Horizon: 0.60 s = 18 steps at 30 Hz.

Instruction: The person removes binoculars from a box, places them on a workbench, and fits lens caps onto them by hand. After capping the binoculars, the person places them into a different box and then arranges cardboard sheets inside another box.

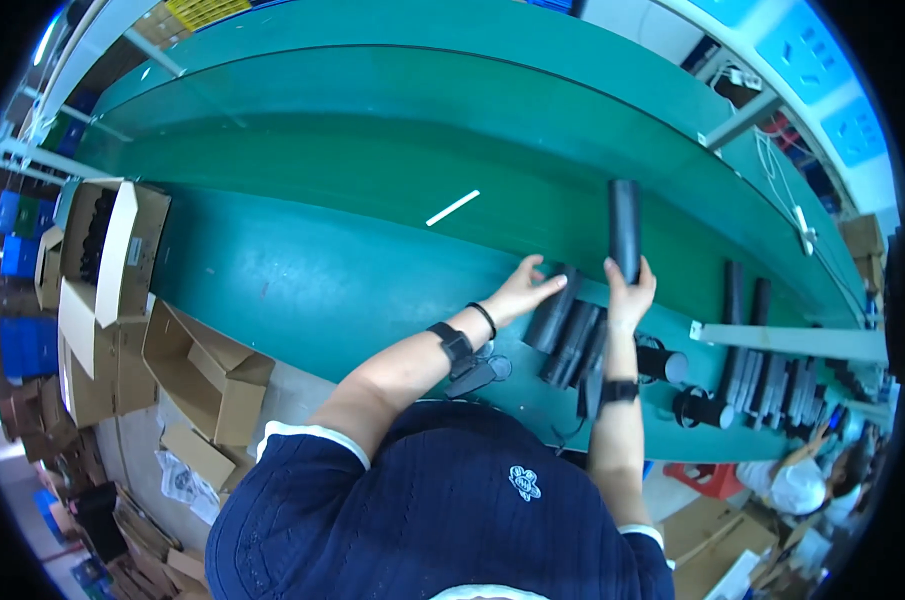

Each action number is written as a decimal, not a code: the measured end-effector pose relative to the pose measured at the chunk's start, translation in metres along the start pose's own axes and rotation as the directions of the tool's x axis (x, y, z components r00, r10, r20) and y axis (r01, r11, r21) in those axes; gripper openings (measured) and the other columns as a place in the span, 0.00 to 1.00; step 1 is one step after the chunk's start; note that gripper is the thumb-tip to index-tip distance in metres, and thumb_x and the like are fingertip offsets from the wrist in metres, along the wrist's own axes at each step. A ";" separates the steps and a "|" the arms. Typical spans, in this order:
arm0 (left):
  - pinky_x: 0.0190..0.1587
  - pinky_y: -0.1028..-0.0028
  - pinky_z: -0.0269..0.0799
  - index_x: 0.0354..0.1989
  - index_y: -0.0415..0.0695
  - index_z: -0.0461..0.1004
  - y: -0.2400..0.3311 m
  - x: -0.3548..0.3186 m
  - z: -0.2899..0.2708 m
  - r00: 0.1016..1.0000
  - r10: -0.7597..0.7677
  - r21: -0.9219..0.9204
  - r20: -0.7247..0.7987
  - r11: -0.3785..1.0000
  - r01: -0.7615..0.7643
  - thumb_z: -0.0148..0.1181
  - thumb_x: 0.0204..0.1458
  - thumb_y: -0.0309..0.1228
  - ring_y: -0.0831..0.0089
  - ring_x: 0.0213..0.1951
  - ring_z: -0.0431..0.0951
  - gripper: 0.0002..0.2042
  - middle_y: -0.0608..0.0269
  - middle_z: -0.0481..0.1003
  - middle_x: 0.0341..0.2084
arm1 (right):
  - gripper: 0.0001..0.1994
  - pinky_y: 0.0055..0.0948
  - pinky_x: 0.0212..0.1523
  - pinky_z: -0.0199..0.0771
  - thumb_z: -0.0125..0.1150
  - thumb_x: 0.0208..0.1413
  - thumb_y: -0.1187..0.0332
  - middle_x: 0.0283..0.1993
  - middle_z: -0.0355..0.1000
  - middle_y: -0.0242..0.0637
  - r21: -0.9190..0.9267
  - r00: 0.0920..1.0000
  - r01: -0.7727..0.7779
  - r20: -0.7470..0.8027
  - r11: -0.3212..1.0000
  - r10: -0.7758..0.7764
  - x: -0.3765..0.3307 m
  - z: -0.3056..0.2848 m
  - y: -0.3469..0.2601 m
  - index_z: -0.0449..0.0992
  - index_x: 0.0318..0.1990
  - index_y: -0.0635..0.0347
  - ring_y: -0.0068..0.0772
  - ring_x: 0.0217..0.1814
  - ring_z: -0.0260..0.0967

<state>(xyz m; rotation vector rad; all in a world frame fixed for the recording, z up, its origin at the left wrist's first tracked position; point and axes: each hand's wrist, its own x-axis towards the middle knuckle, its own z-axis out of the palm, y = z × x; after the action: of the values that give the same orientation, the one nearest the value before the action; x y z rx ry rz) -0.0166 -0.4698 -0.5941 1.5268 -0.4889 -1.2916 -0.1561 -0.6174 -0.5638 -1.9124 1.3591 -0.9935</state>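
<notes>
My right hand (629, 293) grips the near end of a long black tube (624, 226), which lies stretched out onto the dark green conveyor belt (372, 170). My left hand (525, 287) rests with its fingers spread against the left side of a bunch of black tubes (570, 330) lying on the green table (302, 290). Both wrists carry black bands. A small black device (477, 375) lies on the table by my left wrist.
More black tubes (762, 370) and black rolls (700, 408) lie to the right on the table. A white strip (453, 207) sits on the belt. Open cardboard boxes (107, 260) stand at left on the floor. Another person (807, 480) works at lower right.
</notes>
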 end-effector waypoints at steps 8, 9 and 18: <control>0.56 0.66 0.65 0.68 0.38 0.38 -0.021 0.019 0.038 0.988 0.118 0.286 0.096 0.948 -0.141 0.70 0.34 0.28 0.52 0.51 0.70 0.54 0.39 0.66 0.50 | 0.31 0.43 0.49 0.70 0.71 0.43 0.53 0.45 0.73 0.51 -0.387 0.902 -0.431 -0.167 0.815 0.397 0.091 0.006 0.073 0.64 0.52 0.57 0.52 0.46 0.72; 0.57 0.67 0.64 0.68 0.39 0.43 -0.019 0.012 0.025 0.967 0.182 0.219 0.179 0.951 -0.220 0.68 0.33 0.25 0.56 0.52 0.70 0.50 0.45 0.67 0.49 | 0.30 0.46 0.50 0.70 0.70 0.44 0.53 0.47 0.72 0.51 -0.425 0.895 -0.444 -0.156 0.789 0.419 0.091 0.009 0.077 0.64 0.52 0.53 0.55 0.49 0.70; 0.62 0.69 0.56 0.61 0.41 0.55 0.004 -0.040 -0.056 0.899 0.344 0.246 0.270 0.879 -0.410 0.66 0.38 0.19 0.69 0.59 0.62 0.37 0.59 0.63 0.54 | 0.14 0.25 0.33 0.70 0.60 0.57 0.60 0.35 0.70 0.32 0.401 0.734 -0.450 0.675 0.798 0.075 0.015 0.016 -0.002 0.78 0.44 0.60 0.24 0.33 0.68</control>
<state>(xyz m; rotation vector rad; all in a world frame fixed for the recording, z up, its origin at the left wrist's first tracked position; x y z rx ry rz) 0.0216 -0.4143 -0.5774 1.4379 -1.1141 -1.1112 -0.1388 -0.6307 -0.5674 -1.3519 0.7979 -0.4301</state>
